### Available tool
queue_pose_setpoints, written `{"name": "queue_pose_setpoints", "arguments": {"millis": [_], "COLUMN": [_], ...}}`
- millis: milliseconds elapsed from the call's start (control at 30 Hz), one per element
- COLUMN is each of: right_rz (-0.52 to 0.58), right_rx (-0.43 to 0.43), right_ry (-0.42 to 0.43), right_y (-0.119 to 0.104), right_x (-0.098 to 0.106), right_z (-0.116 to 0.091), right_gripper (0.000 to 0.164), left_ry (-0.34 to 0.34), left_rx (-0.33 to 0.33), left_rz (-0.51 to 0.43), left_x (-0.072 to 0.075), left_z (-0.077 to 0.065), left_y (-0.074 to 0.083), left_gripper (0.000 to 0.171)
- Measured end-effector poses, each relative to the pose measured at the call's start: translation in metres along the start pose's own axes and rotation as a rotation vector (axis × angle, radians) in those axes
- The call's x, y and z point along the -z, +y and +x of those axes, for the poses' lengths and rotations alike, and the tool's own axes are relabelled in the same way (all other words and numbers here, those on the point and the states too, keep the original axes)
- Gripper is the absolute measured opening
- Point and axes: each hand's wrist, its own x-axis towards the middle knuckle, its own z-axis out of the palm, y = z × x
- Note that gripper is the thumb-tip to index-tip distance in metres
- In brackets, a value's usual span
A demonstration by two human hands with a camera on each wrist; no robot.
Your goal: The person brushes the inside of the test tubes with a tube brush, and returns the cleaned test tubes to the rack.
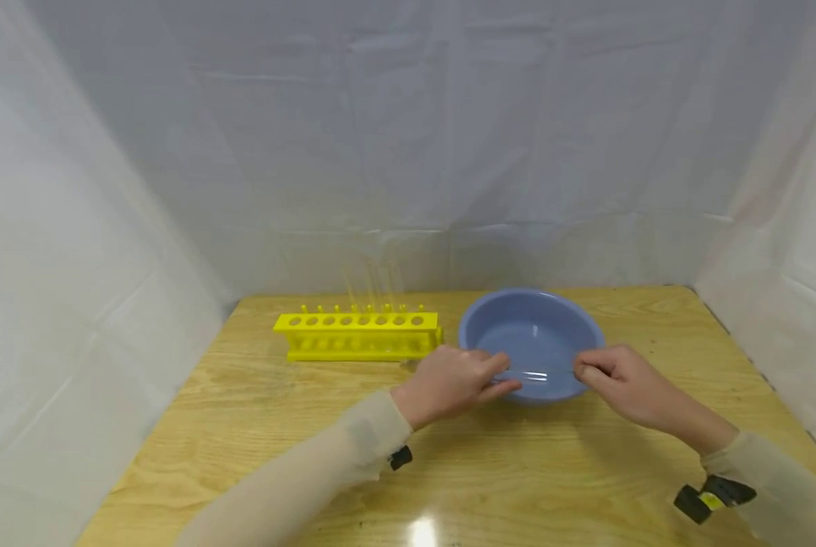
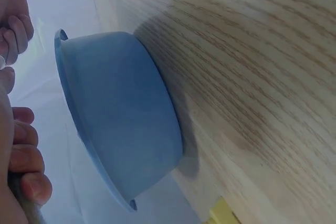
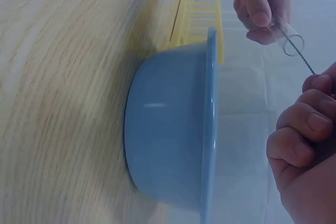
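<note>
A clear glass test tube (image 1: 532,376) lies almost level above the front of a blue basin (image 1: 541,334). My left hand (image 1: 452,384) grips it, with the open mouth facing right. Out of that mouth runs the twisted wire handle (image 3: 302,56) of a brush. My right hand (image 1: 630,384) pinches the wire's outer end at the basin's right side, fingers curled in. A dark, greyish-brown end (image 2: 23,198), perhaps the bristles, shows beside my left fingers in the left wrist view. Most of the brush is hidden by that hand.
Left of the basin stands a yellow test tube rack (image 1: 360,355), with several clear tubes (image 1: 372,285) upright at its back pegs. Both stand toward the back of the wooden table (image 1: 244,425). White sheeting (image 1: 408,152) closes off the back and sides.
</note>
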Motion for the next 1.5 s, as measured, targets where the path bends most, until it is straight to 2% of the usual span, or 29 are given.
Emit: {"name": "queue_pose_setpoints", "arguments": {"millis": [133,200,300,433,833,967,1100,1300,1500], "right_rz": [-0.027,-0.033,-0.038,-0.057,-0.097,-0.062,-0.021,-0.056,-0.082], "right_rx": [-0.047,-0.070,-0.065,-0.036,-0.021,-0.027,-0.061,-0.048,-0.057], "right_ry": [0.063,0.076,0.042,0.037,0.095,0.070,0.034,0.082,0.094], "right_y": [0.008,0.012,0.017,0.018,0.018,0.021,0.022,0.022,0.021], "right_x": [0.015,0.022,0.026,0.029,0.044,0.037,0.031,0.036,0.036], "right_z": [-0.012,-0.017,-0.020,-0.021,-0.035,-0.040,-0.047,-0.045,-0.049], "right_gripper": [0.038,0.039,0.038,0.037,0.038,0.038,0.038,0.038,0.039], "left_ry": [-0.078,-0.086,-0.062,-0.019,-0.025,-0.008,-0.012,0.037,0.001], "left_rx": [0.105,0.135,0.109,0.079,0.035,0.023,0.020,0.032,0.030], "left_rz": [-0.023,-0.011,0.008,0.003,0.008,0.018,-0.021,-0.035,-0.064], "left_x": [0.000,0.000,-0.001,-0.002,-0.004,-0.006,-0.011,-0.013,-0.014], "left_z": [-0.013,-0.021,-0.029,-0.030,-0.010,-0.018,-0.027,-0.022,-0.025], "left_y": [-0.012,-0.019,-0.023,-0.023,-0.018,-0.014,-0.009,-0.012,-0.013], "left_gripper": [0.028,0.029,0.030,0.029,0.029,0.031,0.030,0.029,0.029]}}
